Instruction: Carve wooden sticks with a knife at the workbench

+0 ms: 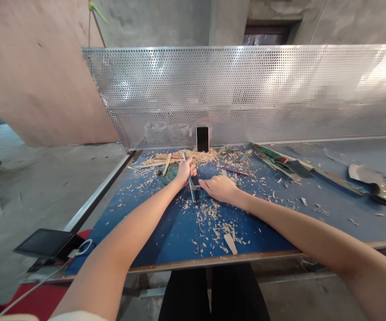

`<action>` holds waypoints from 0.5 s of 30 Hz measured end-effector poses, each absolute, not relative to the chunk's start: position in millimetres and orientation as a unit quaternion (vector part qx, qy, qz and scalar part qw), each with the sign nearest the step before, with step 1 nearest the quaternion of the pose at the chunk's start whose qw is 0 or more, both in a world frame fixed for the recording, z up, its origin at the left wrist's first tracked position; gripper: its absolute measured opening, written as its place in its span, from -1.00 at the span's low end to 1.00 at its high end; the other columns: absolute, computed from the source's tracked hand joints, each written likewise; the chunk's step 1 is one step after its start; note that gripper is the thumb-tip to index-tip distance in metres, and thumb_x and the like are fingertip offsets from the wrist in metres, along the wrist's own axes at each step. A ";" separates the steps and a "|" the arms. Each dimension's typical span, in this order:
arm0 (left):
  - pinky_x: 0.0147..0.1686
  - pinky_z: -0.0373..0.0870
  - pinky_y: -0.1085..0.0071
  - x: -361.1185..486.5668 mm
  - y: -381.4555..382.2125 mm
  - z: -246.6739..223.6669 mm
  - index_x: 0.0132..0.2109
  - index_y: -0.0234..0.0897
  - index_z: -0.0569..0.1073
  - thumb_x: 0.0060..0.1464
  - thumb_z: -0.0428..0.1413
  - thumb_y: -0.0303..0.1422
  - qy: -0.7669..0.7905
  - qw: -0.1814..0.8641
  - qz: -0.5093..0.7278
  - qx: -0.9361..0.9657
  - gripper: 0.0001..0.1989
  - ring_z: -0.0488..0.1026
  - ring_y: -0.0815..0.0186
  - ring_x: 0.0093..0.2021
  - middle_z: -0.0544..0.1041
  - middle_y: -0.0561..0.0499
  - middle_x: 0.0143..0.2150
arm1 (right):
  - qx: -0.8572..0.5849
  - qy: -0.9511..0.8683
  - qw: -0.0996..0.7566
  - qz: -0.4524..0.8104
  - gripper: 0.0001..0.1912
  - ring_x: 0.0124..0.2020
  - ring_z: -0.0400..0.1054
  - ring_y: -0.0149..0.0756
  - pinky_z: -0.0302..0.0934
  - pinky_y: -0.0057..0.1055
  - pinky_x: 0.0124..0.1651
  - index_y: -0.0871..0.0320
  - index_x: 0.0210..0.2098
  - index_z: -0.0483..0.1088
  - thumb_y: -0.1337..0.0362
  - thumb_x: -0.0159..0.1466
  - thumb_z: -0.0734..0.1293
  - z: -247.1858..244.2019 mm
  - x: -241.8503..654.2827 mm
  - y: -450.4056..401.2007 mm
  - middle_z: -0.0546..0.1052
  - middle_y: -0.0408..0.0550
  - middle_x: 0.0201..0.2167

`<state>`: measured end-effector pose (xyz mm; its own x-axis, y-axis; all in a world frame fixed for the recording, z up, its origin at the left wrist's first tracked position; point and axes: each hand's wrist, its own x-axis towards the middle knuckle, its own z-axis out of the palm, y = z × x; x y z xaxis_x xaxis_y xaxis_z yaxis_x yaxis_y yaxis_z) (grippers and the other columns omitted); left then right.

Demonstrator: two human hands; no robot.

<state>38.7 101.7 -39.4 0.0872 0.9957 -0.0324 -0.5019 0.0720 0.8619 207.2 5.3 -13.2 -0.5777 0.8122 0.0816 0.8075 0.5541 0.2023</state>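
Held in my left hand (184, 173) is a slim bluish stick (192, 191), slanting with its lower end toward me over the blue tabletop (159, 227). The fingers curl round its upper part. My right hand (221, 188) is closed beside it, gripping a small metallic tool (197, 187) that meets the stick; it looks like a short blade, though most of it is hidden by the fingers. Pale wood shavings (209, 218) are scattered beneath and in front of both hands. A dark green piece (169, 174) lies by my left hand.
A phone (202, 139) stands upright among heaped shavings against a perforated metal panel (186, 89). Painted strips (333, 178) and a curled sheet (370, 180) lie at the right. A pale wood chip (230, 244) sits near the front edge. A black screen device (50, 243) with a cable is at the left.
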 end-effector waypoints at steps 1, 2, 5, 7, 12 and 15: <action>-0.67 -0.05 0.45 39.0 102.6 -40.0 -0.36 -0.14 0.14 0.33 0.19 -0.20 0.345 0.646 0.581 0.355 -0.60 0.00 0.46 -0.77 0.05 0.28 -0.71 | 0.461 0.881 0.017 0.110 -0.41 -0.17 0.62 -0.06 0.24 -0.28 -0.13 0.09 0.20 0.55 0.12 0.64 -0.05 -14.2 206.9 6.1 0.70 0.15 -0.21; -0.67 -0.05 0.45 39.3 103.3 -40.5 -0.36 -0.14 0.14 0.33 0.20 -0.18 0.343 0.647 0.582 0.353 -0.59 0.00 0.46 -0.77 0.05 0.29 -0.71 | 0.463 0.880 0.022 0.110 -0.42 -0.17 0.62 -0.06 0.24 -0.28 -0.12 0.11 0.22 0.54 0.14 0.63 -0.05 -14.9 206.6 7.0 0.70 0.16 -0.21; -0.67 -0.08 0.45 39.9 104.8 -41.2 -0.36 -0.14 0.11 0.33 0.21 -0.17 0.344 0.650 0.583 0.347 -0.56 -0.01 0.46 -0.78 0.05 0.29 -0.71 | 0.461 0.881 0.033 0.102 -0.40 -0.15 0.62 -0.05 0.26 -0.27 -0.11 0.17 0.25 0.52 0.16 0.63 -0.06 -15.9 206.4 9.4 0.70 0.19 -0.19; -0.67 -0.10 0.45 40.1 105.2 -41.2 -0.35 -0.13 0.11 0.34 0.20 -0.18 0.347 0.650 0.583 0.341 -0.57 -0.01 0.46 -0.78 0.04 0.29 -0.70 | 0.456 0.883 0.039 0.099 -0.39 -0.14 0.62 -0.05 0.26 -0.27 -0.10 0.18 0.27 0.51 0.15 0.63 -0.07 -15.8 206.9 11.1 0.70 0.20 -0.18; -0.67 -0.10 0.45 39.7 104.7 -40.6 -0.33 -0.14 0.13 0.34 0.19 -0.16 0.353 0.649 0.582 0.340 -0.59 -0.01 0.46 -0.78 0.05 0.29 -0.71 | 0.431 0.895 0.049 0.100 -0.42 -0.15 0.61 -0.09 0.25 -0.28 -0.09 0.20 0.34 0.43 0.18 0.63 -0.06 -17.9 209.4 17.1 0.69 0.23 -0.15; -0.67 -0.08 0.46 39.4 104.2 -40.7 -0.33 -0.13 0.12 0.34 0.19 -0.13 0.358 0.646 0.578 0.347 -0.57 0.01 0.45 -0.78 0.06 0.29 -0.72 | 0.418 0.901 0.055 0.107 -0.44 -0.18 0.60 -0.10 0.23 -0.30 -0.13 0.22 0.35 0.41 0.20 0.62 -0.05 -20.7 211.4 21.5 0.69 0.22 -0.19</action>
<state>39.4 104.2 -40.7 0.0754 0.9952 -0.0619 -0.4989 0.0914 0.8618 211.4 21.5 -20.7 -0.6451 0.7640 -0.0089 0.7408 0.6282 0.2380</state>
